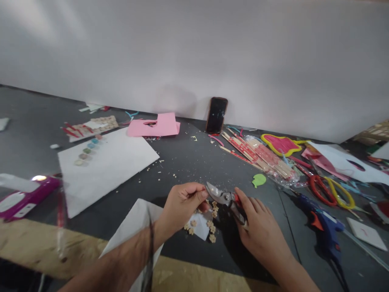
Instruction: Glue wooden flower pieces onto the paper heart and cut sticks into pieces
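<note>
My right hand [255, 223] is wrapped round the handles of a pair of pruning shears [223, 196] with red on the grips. Its metal blades point left, and their tip comes up to the fingertips of my left hand [185, 205]. Those fingers are pinched together; whatever small piece sits between them is hidden. Below, several small tan flower-shaped pieces [212, 238] lie on the dark tabletop and around a small white paper [200, 227]. A larger white sheet [139, 215] lies partly under my left forearm.
A phone [216, 115] leans on the back wall. At right are bundled sticks [243, 148], scissors [322, 190] and a blue glue gun [325, 223]. Leftward lie white paper [118, 162], pink paper [161, 125] and a purple device [33, 196]. Small scraps dot the table.
</note>
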The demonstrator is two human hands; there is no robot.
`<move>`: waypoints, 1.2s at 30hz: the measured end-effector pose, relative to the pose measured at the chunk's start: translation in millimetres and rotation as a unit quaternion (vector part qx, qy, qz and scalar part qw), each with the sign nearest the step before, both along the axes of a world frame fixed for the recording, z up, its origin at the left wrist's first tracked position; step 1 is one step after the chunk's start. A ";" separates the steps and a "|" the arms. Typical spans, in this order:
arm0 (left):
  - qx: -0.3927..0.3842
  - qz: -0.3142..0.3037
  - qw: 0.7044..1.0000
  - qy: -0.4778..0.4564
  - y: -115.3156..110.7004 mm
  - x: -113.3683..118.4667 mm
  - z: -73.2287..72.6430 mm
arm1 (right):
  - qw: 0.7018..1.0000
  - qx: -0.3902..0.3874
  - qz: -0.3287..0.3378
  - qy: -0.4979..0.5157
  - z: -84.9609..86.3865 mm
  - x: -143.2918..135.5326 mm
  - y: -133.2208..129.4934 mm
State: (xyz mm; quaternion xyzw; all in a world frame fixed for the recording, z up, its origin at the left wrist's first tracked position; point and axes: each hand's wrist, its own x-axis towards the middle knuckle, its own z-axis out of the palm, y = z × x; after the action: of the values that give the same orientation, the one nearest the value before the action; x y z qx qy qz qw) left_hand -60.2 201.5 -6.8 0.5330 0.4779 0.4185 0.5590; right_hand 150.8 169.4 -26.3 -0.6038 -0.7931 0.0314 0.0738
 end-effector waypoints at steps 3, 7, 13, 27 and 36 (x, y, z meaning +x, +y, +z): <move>-0.005 0.010 1.000 0.008 0.1 1.4 0.6 | 1.000 0.002 -0.001 -0.001 0.0 -0.1 0.7; -0.007 0.009 1.000 0.025 0.1 2.1 0.7 | 1.000 0.002 0.003 -0.006 1.4 -0.5 -1.0; -0.010 -0.001 0.999 0.051 -1.5 0.4 0.3 | 0.999 0.028 0.003 -0.036 3.7 1.1 -6.8; -0.010 0.004 0.999 -0.035 3.0 3.9 -10.1 | 0.999 -0.029 -0.030 -0.026 1.6 1.6 2.0; -0.006 -0.017 1.000 -0.009 0.7 0.9 -8.4 | 0.999 -0.010 -0.005 -0.033 -0.2 2.6 -1.9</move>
State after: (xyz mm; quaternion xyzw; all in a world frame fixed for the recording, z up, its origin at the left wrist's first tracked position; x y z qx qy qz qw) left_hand -59.3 202.2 -15.3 0.5339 0.4660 0.4114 0.5732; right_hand 153.4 167.6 -26.5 -0.6091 -0.7918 0.0193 0.0420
